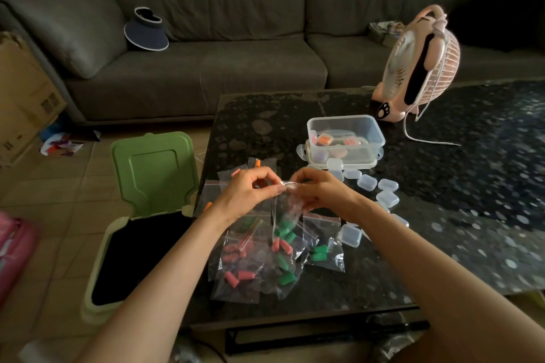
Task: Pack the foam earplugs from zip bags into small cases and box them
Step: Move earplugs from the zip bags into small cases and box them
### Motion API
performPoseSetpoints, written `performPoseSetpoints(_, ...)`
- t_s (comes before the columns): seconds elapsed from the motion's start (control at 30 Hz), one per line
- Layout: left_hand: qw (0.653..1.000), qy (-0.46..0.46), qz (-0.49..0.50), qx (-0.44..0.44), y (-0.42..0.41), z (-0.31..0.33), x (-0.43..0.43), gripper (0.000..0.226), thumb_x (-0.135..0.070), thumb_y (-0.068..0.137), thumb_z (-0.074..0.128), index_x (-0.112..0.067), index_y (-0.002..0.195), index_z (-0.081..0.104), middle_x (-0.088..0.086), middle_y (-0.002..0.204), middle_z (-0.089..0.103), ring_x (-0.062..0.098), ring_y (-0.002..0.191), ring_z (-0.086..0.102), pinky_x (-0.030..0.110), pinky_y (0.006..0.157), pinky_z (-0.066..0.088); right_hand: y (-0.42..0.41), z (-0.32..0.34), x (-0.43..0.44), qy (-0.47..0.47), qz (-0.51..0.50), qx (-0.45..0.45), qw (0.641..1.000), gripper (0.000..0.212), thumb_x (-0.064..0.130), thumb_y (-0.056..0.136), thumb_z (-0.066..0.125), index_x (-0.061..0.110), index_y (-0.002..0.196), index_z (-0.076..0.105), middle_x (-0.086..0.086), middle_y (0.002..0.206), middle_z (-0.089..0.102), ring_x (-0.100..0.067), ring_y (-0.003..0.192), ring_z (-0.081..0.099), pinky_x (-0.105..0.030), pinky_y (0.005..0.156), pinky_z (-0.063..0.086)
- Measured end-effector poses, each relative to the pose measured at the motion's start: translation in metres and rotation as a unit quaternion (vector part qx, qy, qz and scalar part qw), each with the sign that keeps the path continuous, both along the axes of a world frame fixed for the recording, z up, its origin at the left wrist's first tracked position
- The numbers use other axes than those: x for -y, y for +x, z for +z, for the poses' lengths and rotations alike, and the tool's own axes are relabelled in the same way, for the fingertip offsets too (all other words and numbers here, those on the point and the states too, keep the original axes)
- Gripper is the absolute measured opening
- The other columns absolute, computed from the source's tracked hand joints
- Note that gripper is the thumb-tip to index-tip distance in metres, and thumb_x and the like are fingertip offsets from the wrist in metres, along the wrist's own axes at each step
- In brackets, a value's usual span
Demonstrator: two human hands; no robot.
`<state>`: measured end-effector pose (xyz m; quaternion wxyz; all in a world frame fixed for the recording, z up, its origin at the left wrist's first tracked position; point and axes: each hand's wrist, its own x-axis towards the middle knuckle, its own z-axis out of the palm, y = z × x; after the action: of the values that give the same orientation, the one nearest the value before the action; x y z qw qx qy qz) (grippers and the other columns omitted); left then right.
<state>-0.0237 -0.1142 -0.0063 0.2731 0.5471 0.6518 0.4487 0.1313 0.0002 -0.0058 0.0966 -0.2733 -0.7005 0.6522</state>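
My left hand (250, 190) and my right hand (317, 190) pinch the top edge of one clear zip bag (285, 216) above the table; green earplugs hang in its lower part. Below it lie several more zip bags: one with pink earplugs (239, 270), one with green earplugs (320, 253), and one with both colours (284, 262). Several small clear cases (367, 181) lie scattered to the right, one of them (350, 235) close to the bags. A clear plastic box (345, 127) behind them holds cases with orange and pink earplugs.
The dark speckled table (442, 215) carries a pink desk fan (418, 68) with a white cord at the back right. A green-lidded bin (141, 230) stands open on the floor to the left. A grey sofa (206, 38) runs behind.
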Motion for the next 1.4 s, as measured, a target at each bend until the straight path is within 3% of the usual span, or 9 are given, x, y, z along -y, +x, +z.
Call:
performPoseSetpoints(0.1,0.999,-0.021,0.036,0.026,-0.004,-0.007,-0.002,0.008,-0.020,0.087,0.063,-0.018,0.080,0.063,-0.004,0.080,0.058,0.007,0.077,0.051,0.025,0.078,0.040,0.000,0.001,0.001,-0.011,0.000,0.024,1.000,0.025,0.019,0.092,0.061,0.010,0.113,0.053,-0.010,0.076,0.066,-0.020,0.064,0.064,-0.028,0.058,0.054)
performPoseSetpoints(0.27,0.985,-0.081,0.134,0.079,-0.009,-0.024,-0.007,0.020,-0.024,0.092,0.057,-0.014,0.075,0.054,0.000,0.083,0.053,0.013,0.072,0.054,0.026,0.067,0.044,0.000,-0.004,-0.002,-0.002,-0.047,0.052,0.998,0.034,0.025,0.089,0.064,0.013,0.119,0.054,-0.014,0.097,0.066,-0.022,0.068,0.067,-0.033,0.064,0.058)
performPoseSetpoints(0.4,0.957,-0.126,0.191,0.177,-0.012,-0.029,-0.011,0.022,-0.024,0.095,0.054,-0.010,0.078,0.056,-0.017,0.111,0.044,0.016,0.096,0.058,0.043,0.091,0.050,0.003,-0.004,-0.007,-0.022,-0.076,-0.011,0.997,0.022,-0.002,0.089,0.054,0.006,0.108,0.061,-0.015,0.107,0.062,-0.024,0.070,0.068,-0.029,0.060,0.058)
performPoseSetpoints(0.5,0.922,-0.130,0.215,0.296,-0.005,-0.024,-0.013,0.016,-0.015,0.096,0.050,-0.015,0.080,0.050,0.000,0.080,0.053,0.017,0.072,0.058,0.037,0.077,0.052,0.003,-0.003,-0.009,-0.025,-0.084,-0.060,0.994,0.039,-0.022,0.079,0.039,0.004,0.096,0.062,-0.015,0.107,0.061,-0.021,0.075,0.068,-0.029,0.066,0.059)
performPoseSetpoints(0.57,0.910,-0.131,0.223,0.324,-0.001,-0.021,-0.012,0.021,-0.012,0.096,0.049,-0.021,0.078,0.045,0.009,0.075,0.054,0.020,0.069,0.057,0.036,0.072,0.052,0.001,-0.003,-0.008,0.005,-0.079,-0.078,0.994,0.042,-0.026,0.076,0.040,0.006,0.092,0.063,-0.016,0.100,0.062,-0.019,0.080,0.066,-0.025,0.067,0.058)
performPoseSetpoints(0.7,0.907,-0.153,0.222,0.324,0.001,-0.019,-0.011,0.011,-0.014,0.095,0.051,-0.014,0.084,0.052,0.008,0.072,0.057,0.017,0.064,0.058,0.025,0.052,0.055,-0.001,-0.007,-0.006,0.063,-0.097,-0.088,0.989,0.028,-0.018,0.079,0.059,0.007,0.088,0.064,-0.009,0.084,0.063,-0.016,0.076,0.064,-0.023,0.067,0.057)
performPoseSetpoints(0.9,0.906,-0.190,0.214,0.312,0.002,-0.023,-0.010,0.014,-0.012,0.095,0.050,-0.006,0.084,0.057,0.009,0.070,0.059,0.014,0.054,0.061,0.020,0.043,0.050,-0.002,-0.005,-0.006,0.080,-0.136,-0.111,0.981,0.020,-0.013,0.076,0.067,0.005,0.085,0.063,-0.001,0.063,0.068,-0.012,0.061,0.068,-0.024,0.059,0.058)
performPoseSetpoints(1.1,0.902,-0.216,0.212,0.310,0.003,-0.023,-0.010,0.023,-0.012,0.098,0.044,-0.002,0.080,0.053,0.011,0.069,0.060,0.009,0.040,0.060,0.019,0.040,0.049,-0.002,-0.004,-0.004,0.073,-0.137,-0.118,0.981,0.008,-0.003,0.081,0.067,0.004,0.080,0.066,-0.010,0.076,0.070,-0.014,0.066,0.069,-0.024,0.064,0.058)
performPoseSetpoints(1.4,0.899,-0.213,0.212,0.319,0.005,-0.021,-0.009,0.021,-0.011,0.098,0.045,-0.002,0.081,0.054,0.011,0.068,0.060,0.009,0.041,0.061,0.019,0.040,0.049,0.000,-0.004,-0.008,0.112,-0.152,-0.095,0.977,0.009,0.006,0.082,0.069,0.011,0.074,0.067,0.003,0.068,0.067,-0.002,0.057,0.060,-0.017,0.057,0.050)
